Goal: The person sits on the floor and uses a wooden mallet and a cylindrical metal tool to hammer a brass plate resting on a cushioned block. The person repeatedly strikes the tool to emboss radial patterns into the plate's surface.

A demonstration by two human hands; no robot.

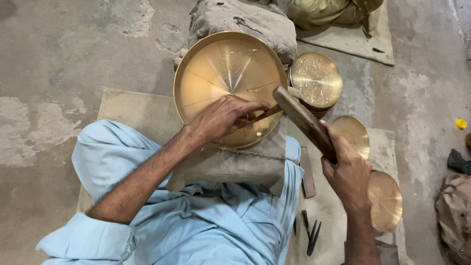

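Over the brass plate [216, 73], left hand [223, 118] pinches a chisel [267, 114], right hand [346, 169] grips a mallet [301, 120].

My left hand [223, 119] and right hand [348, 169] are bare, no rings or gloves. I wear loose pale blue cloth; the left sleeve [88, 240] is rolled above my elbow, creased.

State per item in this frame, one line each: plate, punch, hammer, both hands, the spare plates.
Large brass plate: tilted on padded cushion, scored with radial lines.
Chisel: tip on plate, held.
Hammer: raised over chisel.
Left hand: gripping chisel.
Right hand: gripping hammer handle.
Stack of engraved plates: stacked on the floor.
Two plain brass plates: lying on mat.
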